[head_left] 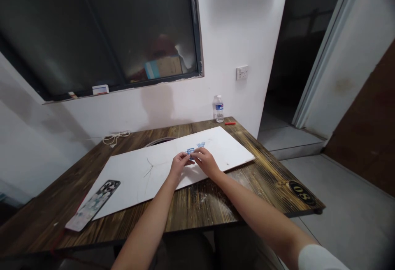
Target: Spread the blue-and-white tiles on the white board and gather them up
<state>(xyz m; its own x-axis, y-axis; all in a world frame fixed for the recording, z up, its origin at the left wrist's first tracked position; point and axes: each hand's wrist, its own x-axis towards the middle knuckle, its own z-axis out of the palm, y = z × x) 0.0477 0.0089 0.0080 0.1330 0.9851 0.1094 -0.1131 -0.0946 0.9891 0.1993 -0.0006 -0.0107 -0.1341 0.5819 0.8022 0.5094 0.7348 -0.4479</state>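
Both hands meet over a white board (129, 179) on the wooden table. Between their fingertips is a small blue openwork piece (190, 151), too small to name more exactly. My left hand (179, 164) pinches it from the left, thumb and fingers closed. From the right, my right hand (206, 161) closes its fingertips on the same piece. Just beyond my right hand, another small blue striped piece (200, 144) lies flat on the board. Fingers partly hide the held piece.
A phone (94, 206) in a patterned case lies across the board's left edge. At the back stand a water bottle (219, 109) and a red pen-like stick (230, 123). A white cable (116, 137) lies at the back left. A round "08" plate (301, 192) marks the right corner.
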